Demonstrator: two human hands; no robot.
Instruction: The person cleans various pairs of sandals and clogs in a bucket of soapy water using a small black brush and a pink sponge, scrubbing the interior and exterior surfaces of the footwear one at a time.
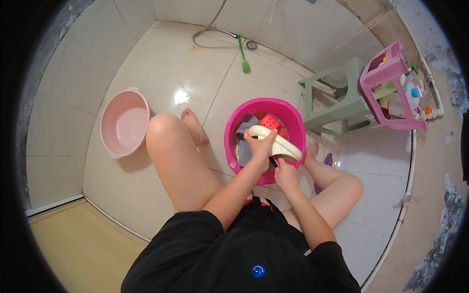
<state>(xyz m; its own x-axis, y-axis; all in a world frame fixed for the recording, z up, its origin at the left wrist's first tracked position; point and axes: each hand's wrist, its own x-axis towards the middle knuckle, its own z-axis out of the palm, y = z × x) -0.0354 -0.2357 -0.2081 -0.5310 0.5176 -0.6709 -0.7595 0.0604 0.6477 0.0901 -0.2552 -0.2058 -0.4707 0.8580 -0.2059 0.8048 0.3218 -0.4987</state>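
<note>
A cream-coloured slipper [287, 146] is tilted over a bright pink plastic basin [228, 141]. My left hand [259, 147] grips it, with the thumb and fingers around its near end. Just below the slipper, my right hand [286, 176] is closed on a slim pink-and-black tool [275, 161]. Most of that tool is hidden by the hand and slipper, so its kind is unclear. Inside the basin lie a grey slipper [244, 153] and a red slipper with a perforated strap [270, 121]. My forearms hide part of the basin's near side.
A pale pink basin [126, 126] stands on the tiled floor to the left. A green brush [244, 64] lies near the drain [251, 45] and a shower hose [210, 31]. At right are a grey-green stool [339, 108], a pink stool [384, 86] with bottles behind, and a purple cloth [328, 159].
</note>
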